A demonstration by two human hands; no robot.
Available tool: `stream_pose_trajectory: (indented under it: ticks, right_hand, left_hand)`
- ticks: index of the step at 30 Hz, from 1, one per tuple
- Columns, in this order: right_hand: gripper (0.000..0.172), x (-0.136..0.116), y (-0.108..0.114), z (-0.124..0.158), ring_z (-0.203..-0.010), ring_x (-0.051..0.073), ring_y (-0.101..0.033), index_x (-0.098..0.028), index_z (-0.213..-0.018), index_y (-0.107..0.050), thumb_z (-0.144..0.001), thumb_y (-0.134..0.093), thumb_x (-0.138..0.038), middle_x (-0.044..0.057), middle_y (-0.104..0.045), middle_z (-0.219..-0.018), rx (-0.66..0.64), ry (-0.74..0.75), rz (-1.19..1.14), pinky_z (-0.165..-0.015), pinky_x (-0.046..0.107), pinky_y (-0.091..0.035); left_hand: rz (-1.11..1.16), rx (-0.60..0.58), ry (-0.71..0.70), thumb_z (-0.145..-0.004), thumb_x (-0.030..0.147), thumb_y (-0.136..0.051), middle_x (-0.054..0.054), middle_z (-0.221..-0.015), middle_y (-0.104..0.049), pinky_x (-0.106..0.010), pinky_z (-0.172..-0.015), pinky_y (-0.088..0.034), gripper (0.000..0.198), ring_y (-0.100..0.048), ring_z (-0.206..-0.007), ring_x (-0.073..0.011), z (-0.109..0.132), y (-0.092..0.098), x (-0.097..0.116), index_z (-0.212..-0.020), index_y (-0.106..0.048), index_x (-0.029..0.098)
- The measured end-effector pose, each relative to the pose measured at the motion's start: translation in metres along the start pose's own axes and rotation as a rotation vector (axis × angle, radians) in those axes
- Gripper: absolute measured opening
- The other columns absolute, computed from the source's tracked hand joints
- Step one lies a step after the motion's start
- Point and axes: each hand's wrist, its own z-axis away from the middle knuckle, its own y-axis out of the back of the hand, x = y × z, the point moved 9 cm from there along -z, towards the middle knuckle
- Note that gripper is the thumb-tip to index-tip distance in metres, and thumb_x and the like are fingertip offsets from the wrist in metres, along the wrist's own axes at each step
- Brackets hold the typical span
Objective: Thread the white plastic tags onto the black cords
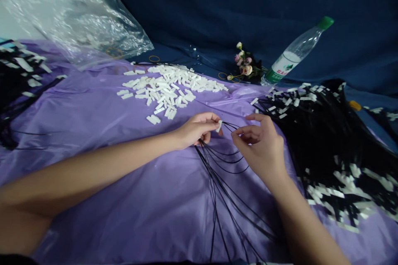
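Note:
My left hand [200,129] pinches a small white rectangular piece [219,126] between thumb and finger. Several thin black cords [222,182] hang below that hand, some of them seemingly held in its curled fingers, and they trail down over the purple cloth. Thumb and fingertips of my right hand [263,140] are pressed together on a thin black cord that runs towards the white piece. Part of the cord is hidden behind my right fingers. Beyond both hands lies a loose pile of similar white pieces [168,87].
Bundles of black cords with white ends lie at the right [323,140] and far left. A tilted plastic bottle [289,56] with a green cap stands at the back beside artificial flowers [244,64]. A clear plastic bag [81,20] lies back left, over the purple cloth [130,182].

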Motion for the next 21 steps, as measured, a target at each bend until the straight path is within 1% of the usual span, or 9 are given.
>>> stream_pose_trajectory:
  ticks: [6, 9, 12, 16, 18, 21]
  right_hand:
    - [0.042, 0.0, 0.0, 0.0, -0.052, 0.012, -0.063, -0.022, -0.104, -0.046, -0.069, -0.069, -0.021, -0.005, -0.07, -0.069, 0.018, 0.008, 0.012, -0.052, 0.021, -0.05]
    - [0.041, -0.002, 0.0, 0.0, -0.051, 0.012, -0.063, -0.022, -0.104, -0.046, -0.07, -0.068, -0.02, -0.005, -0.07, -0.07, 0.024, 0.046, 0.035, -0.052, 0.021, -0.05]
    - [0.04, -0.01, 0.002, 0.002, -0.053, 0.011, -0.063, -0.022, -0.106, -0.046, -0.072, -0.066, -0.018, -0.005, -0.069, -0.071, 0.065, 0.162, 0.11, -0.052, 0.02, -0.051]
    - [0.032, -0.027, 0.003, 0.009, -0.057, 0.011, -0.064, -0.021, -0.107, -0.049, -0.078, -0.062, -0.017, -0.002, -0.069, -0.078, 0.148, 0.404, 0.285, -0.055, 0.019, -0.051]
    - [0.031, -0.031, -0.001, 0.011, -0.059, 0.011, -0.064, -0.02, -0.109, -0.049, -0.081, -0.06, -0.015, -0.002, -0.068, -0.079, 0.145, 0.478, 0.327, -0.057, 0.019, -0.051]
    - [0.029, -0.031, -0.008, 0.013, -0.064, 0.012, -0.065, -0.02, -0.114, -0.047, -0.086, -0.056, -0.015, -0.001, -0.069, -0.081, 0.101, 0.52, 0.323, -0.061, 0.021, -0.052]
  left_hand:
    - [-0.007, 0.004, 0.001, -0.085, 0.028, -0.054, -0.001, -0.088, -0.064, -0.019, -0.031, -0.02, 0.014, -0.046, -0.039, -0.0022, 0.0, 0.0, 0.0, -0.095, -0.051, 0.02]
    - [0.0, -0.001, 0.002, -0.084, 0.029, -0.055, -0.001, -0.087, -0.064, -0.02, -0.031, -0.019, 0.015, -0.046, -0.039, -0.0025, -0.001, 0.0, -0.001, -0.095, -0.052, 0.02]
    - [0.008, -0.012, 0.006, -0.084, 0.03, -0.056, -0.001, -0.083, -0.064, -0.02, -0.032, -0.018, 0.014, -0.045, -0.039, -0.0029, -0.001, 0.0, -0.002, -0.094, -0.053, 0.02]
    - [0.005, -0.032, 0.009, -0.083, 0.028, -0.058, -0.001, -0.079, -0.064, -0.02, -0.032, -0.017, 0.014, -0.044, -0.039, -0.0029, -0.002, -0.001, -0.002, -0.092, -0.055, 0.019]
    - [0.007, -0.036, 0.007, -0.083, 0.028, -0.057, -0.001, -0.079, -0.063, -0.02, -0.032, -0.016, 0.013, -0.043, -0.039, -0.0029, -0.002, -0.001, -0.003, -0.092, -0.056, 0.019]
    - [0.012, -0.05, 0.001, -0.083, 0.028, -0.057, 0.0, -0.079, -0.063, -0.02, -0.032, -0.017, 0.013, -0.043, -0.039, -0.0031, -0.002, -0.001, -0.004, -0.092, -0.055, 0.019]
